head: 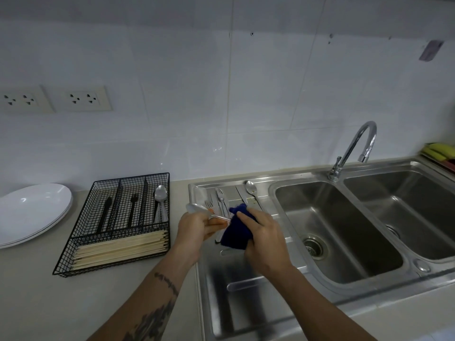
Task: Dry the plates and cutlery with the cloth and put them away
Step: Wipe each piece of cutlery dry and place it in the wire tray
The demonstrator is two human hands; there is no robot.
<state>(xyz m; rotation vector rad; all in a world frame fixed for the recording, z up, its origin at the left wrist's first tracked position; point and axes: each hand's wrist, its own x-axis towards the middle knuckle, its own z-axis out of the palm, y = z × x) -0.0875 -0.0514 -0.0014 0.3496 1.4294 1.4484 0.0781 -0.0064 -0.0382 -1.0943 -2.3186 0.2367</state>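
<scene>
Steel drainboard (246,286), loose cutlery (221,200) behind hands

Dim, bluish, even light; soft glare on the sink (258,286) below the hands (264,242). Wide-angle bending curves the edges; slight blur throughout, shadows faint.
</scene>
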